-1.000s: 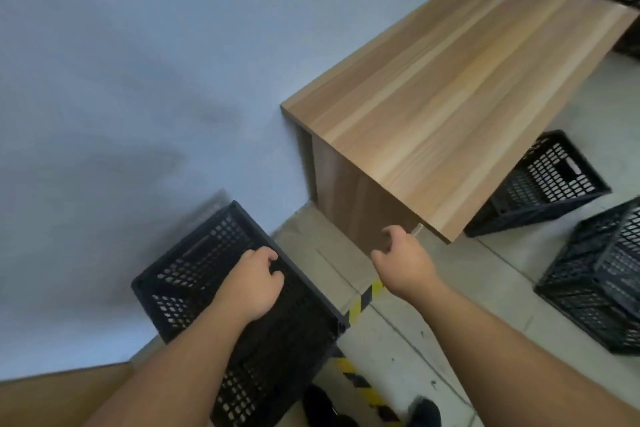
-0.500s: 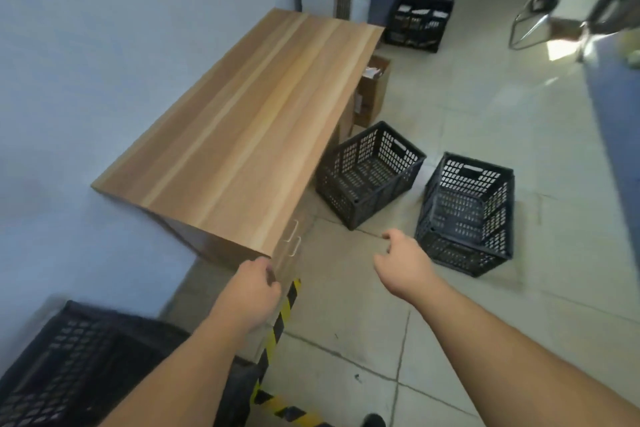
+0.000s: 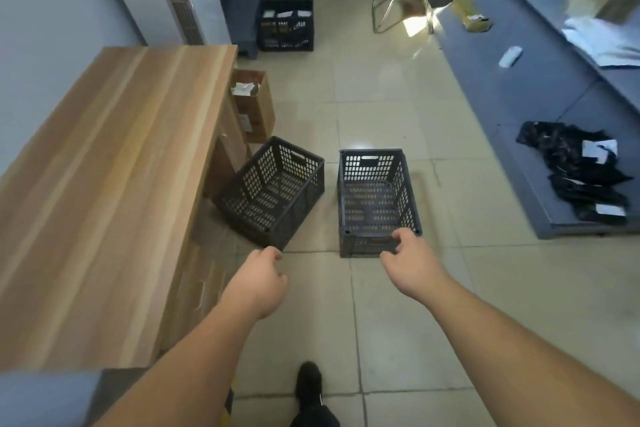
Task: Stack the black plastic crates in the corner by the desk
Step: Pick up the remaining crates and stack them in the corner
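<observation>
Two empty black plastic crates stand on the tiled floor ahead. The left crate (image 3: 273, 191) sits at an angle against the wooden desk's (image 3: 114, 191) front. Squarely in front of me stands the right crate (image 3: 375, 198). My left hand (image 3: 258, 282) hovers just short of the left crate's near corner, fingers loosely curled, holding nothing. My right hand (image 3: 414, 263) reaches over the right crate's near rim, fingers bent and apart, empty. The crate in the corner is out of view.
A cardboard box (image 3: 254, 104) stands beside the desk's far end. A filled black crate (image 3: 285, 17) sits further back. Low blue shelving (image 3: 540, 107) with black bags (image 3: 575, 166) runs along the right. My shoe (image 3: 308, 383) is on the floor below.
My left hand let go of the crate in the corner. My view swung right from the corner to the two crates on the floor, and both hands now reach toward them.
</observation>
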The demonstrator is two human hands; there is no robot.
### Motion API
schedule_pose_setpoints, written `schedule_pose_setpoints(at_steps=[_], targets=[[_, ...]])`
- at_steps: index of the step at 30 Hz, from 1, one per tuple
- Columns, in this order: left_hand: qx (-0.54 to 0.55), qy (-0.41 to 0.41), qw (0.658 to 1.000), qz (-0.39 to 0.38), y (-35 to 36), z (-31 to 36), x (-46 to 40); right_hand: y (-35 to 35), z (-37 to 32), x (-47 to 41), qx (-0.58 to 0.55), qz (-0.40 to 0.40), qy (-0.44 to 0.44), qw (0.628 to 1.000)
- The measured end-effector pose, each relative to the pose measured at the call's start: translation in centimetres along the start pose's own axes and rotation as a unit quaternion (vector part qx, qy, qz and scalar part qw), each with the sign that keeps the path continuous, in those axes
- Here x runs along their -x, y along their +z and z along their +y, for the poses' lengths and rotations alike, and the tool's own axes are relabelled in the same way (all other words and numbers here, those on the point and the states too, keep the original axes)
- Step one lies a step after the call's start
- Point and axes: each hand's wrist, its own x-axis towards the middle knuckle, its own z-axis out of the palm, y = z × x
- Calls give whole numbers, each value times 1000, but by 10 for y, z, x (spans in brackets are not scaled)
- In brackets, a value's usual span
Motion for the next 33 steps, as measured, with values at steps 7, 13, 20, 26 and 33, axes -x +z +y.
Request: schedule_pose_setpoints(at_steps=[7, 13, 20, 26, 33], targets=[[-20, 38, 998, -41, -17, 57, -90, -41, 3, -61, -29, 52, 62, 996], [-37, 57, 996, -58, -26, 111, -144, -65, 8, -107, -47, 59, 81, 994], [-36, 31, 997, -54, -26, 169, -203, -104, 25, -181, -25, 42, 87, 995], [-12, -11, 999, -50, -11, 217, -250, -140, 46, -263, 19, -10, 86, 996], [-2, -50, 997, -66, 0, 243, -297, -158, 48, -337, 32, -44, 93, 994]])
